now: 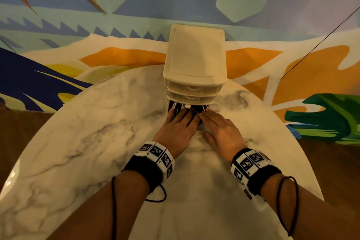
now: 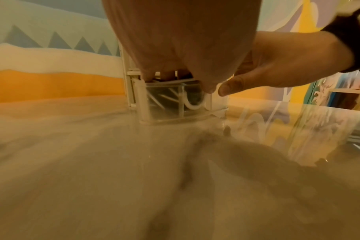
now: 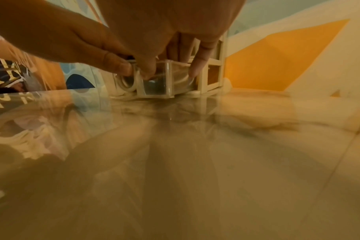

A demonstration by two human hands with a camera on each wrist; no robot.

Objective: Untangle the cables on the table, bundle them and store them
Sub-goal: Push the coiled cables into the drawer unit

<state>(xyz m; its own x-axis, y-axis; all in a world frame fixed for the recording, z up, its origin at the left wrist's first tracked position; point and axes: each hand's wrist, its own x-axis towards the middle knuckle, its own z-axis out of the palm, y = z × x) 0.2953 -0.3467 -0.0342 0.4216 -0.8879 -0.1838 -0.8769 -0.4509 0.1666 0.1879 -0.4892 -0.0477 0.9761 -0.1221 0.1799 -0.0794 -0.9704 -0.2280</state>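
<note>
A white plastic drawer unit (image 1: 194, 54) stands at the far side of the marble table (image 1: 93, 134). Its clear bottom drawer (image 2: 164, 112) is pulled out and holds black and white cables (image 1: 186, 106). My left hand (image 1: 182, 116) lies flat over the drawer, its straight fingers pressing down on the cables. My right hand (image 1: 210, 118) lies beside it with fingers stretched over the drawer's right part. In the right wrist view the fingertips (image 3: 195, 71) reach down inside the clear drawer (image 3: 156, 87). A white cable loop (image 2: 192, 105) shows through the drawer's front.
The two upper drawers (image 1: 192, 88) are pushed in. A painted wall rises right behind the unit. The round table's edge (image 1: 303, 150) curves near on both sides, with wooden floor (image 1: 331, 161) beyond it. Thin black cords hang from both wristbands.
</note>
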